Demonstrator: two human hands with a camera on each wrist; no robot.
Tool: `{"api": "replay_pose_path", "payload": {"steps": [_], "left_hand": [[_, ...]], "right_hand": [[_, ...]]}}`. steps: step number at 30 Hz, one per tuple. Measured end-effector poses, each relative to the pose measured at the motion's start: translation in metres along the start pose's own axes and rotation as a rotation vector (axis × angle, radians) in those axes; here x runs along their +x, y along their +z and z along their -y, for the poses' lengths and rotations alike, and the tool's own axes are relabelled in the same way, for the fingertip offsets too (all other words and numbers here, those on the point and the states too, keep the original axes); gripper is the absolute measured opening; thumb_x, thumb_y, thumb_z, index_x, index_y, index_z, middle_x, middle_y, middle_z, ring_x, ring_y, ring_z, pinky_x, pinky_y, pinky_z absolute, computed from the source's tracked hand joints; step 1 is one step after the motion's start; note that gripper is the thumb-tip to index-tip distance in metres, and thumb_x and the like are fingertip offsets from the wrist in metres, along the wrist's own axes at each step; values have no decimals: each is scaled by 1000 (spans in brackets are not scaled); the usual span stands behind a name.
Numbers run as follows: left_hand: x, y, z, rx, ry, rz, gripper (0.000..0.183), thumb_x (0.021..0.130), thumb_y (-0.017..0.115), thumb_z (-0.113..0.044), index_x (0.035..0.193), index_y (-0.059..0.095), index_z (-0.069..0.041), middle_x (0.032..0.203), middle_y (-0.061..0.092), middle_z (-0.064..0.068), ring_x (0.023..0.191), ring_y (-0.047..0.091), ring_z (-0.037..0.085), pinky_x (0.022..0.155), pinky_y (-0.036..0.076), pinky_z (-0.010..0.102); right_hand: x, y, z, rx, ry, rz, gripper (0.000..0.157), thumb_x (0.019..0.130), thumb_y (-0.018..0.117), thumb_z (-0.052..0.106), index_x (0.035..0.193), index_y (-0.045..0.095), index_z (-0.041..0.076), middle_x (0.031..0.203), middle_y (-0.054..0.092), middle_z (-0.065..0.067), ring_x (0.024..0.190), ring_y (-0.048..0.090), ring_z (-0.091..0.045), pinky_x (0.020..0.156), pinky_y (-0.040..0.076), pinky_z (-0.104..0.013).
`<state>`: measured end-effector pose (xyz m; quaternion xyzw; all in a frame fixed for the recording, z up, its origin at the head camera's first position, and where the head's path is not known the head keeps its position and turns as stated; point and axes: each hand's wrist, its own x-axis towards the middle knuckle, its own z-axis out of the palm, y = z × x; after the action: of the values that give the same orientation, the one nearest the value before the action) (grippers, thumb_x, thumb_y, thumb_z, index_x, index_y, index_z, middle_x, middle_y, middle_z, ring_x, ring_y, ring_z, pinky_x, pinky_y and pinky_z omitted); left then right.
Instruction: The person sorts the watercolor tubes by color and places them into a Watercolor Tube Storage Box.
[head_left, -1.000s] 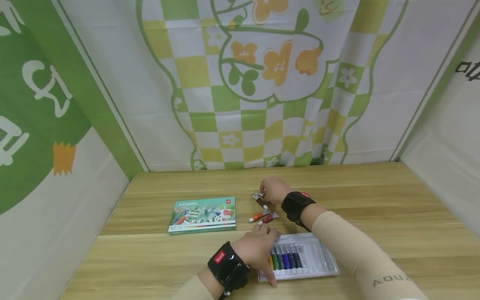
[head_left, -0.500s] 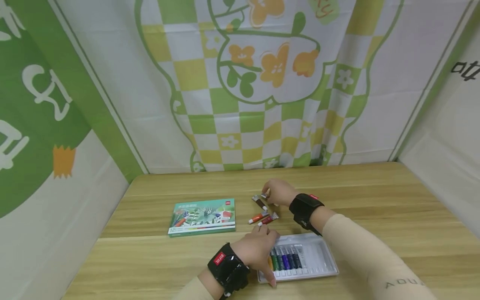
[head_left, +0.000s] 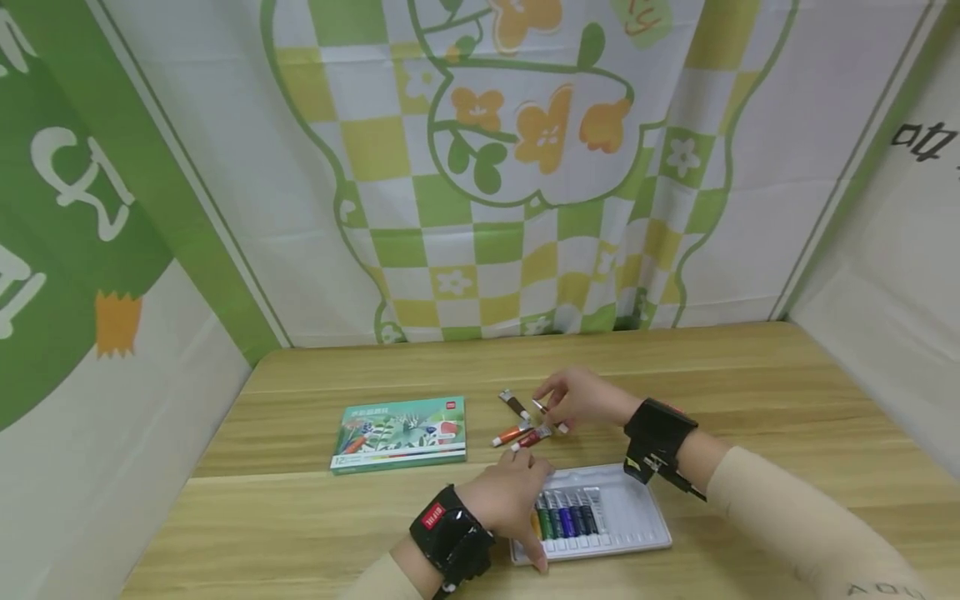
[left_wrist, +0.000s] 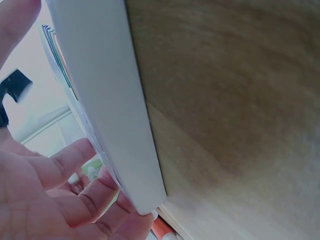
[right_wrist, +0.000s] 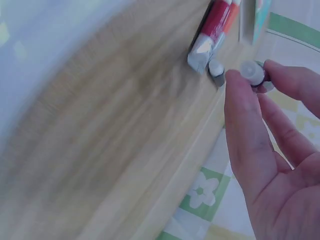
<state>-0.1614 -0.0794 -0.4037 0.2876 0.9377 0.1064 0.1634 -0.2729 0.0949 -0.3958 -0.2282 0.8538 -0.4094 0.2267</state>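
My left hand point(head_left: 506, 504) spans the left end of a white plastic tray point(head_left: 637, 504), gripping it between the thumb at its near edge and the fingers at its far edge. Several paint tubes point(head_left: 566, 521) lie side by side in the tray's left part. Beyond it, my right hand point(head_left: 592, 398) pinches a small paint tube point(right_wrist: 252, 73), its white cap showing between thumb and fingers in the right wrist view. The label colour of that tube is hidden. Beside this hand on the table lie a brown tube point(head_left: 515, 405), an orange tube point(head_left: 510, 433) and a crimson tube point(head_left: 531, 439).
A flat green paint box point(head_left: 401, 433) lies on the wooden table point(head_left: 262, 517), left of the loose tubes. Printed cloth point(head_left: 480, 267) hangs behind the table's far edge, with more cloth at both sides.
My right hand has drawn a tube away from the brown one, toward me and slightly right; it now appears lifted. The left hand stays on the tray.
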Motion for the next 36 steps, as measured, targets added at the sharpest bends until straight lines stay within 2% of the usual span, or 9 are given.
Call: {"api": "replay_pose_path", "payload": {"steps": [7,11,17,26,36], "left_hand": [[0,1,0,-1,16,-18,105,48,93,-50,135,49,-10,121,51,10,112,44,23,92,46,36],[1,0,0,4,13,-26,107,47,93,-51,135,48,-10,122,51,11,112,44,24,92,47,36],[1,1,1,-11,-13,-12,108,45,93,-51,136,48,-13,124,50,8,113,44,22,91,47,36],[2,6,-2,-26,2,11,108,46,93,-51,136,48,-12,124,50,9,113,44,23,93,47,36],[1,2,0,-4,-3,3,108,46,93,-51,136,47,-11,123,50,9,111,43,23,93,47,36]], "right_hand": [[-36,-6,-9,163,12,65,42,87,66,3,126,54,-7,94,65,-17,74,63,-20,69,57,-42],[-59,-10,-15,208,39,76,43,89,65,7,128,53,-6,96,63,-15,81,62,-21,72,56,-40],[-85,-8,-25,306,66,98,49,85,65,5,130,51,-7,90,61,-10,82,62,-23,71,57,-40],[-108,6,-36,400,100,97,49,86,65,4,130,47,-7,95,58,-12,85,61,-23,72,57,-41],[-115,25,-38,467,96,41,43,83,66,-1,122,48,-5,94,53,-13,82,62,-26,71,57,-42]]}}
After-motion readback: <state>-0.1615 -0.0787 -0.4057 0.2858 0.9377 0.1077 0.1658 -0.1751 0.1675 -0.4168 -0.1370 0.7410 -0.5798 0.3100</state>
